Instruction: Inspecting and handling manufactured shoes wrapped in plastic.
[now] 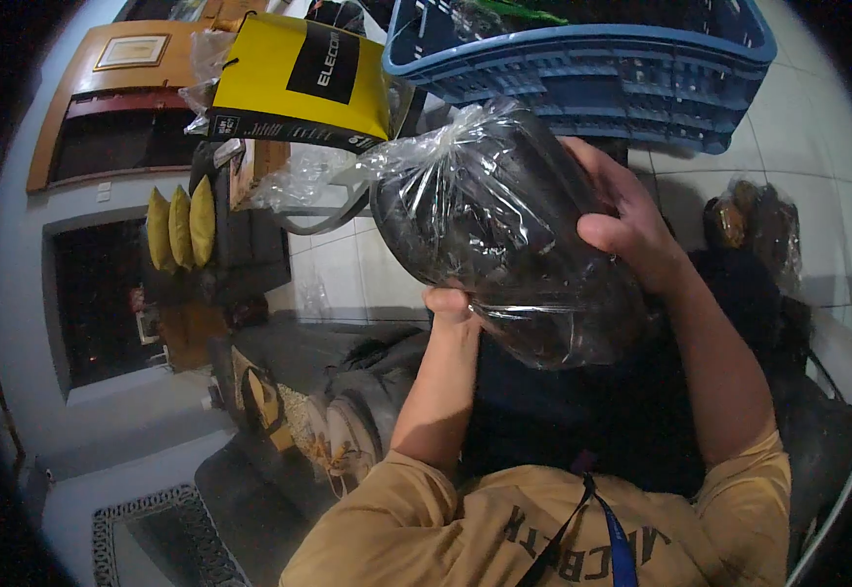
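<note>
A clear plastic bag with a dark, rounded bulky item inside is held up in front of me by both hands. Its kind is hard to make out through the shiny film; its outline is shoe-like. My right hand grips the right edge, thumb on the near face and fingers behind. At the lower left my left hand holds the bag from below; its thumb shows, while the other fingers are hidden behind it. The bag's gathered, crumpled end points to the upper left, close to a yellow and black box-shaped package.
A blue plastic crate stands at the far side, just beyond the bag. On the tiled floor to the right lie bagged items. Beige lace-up shoes rest on dark grey upholstery at the left. Yellow cushions are farther left.
</note>
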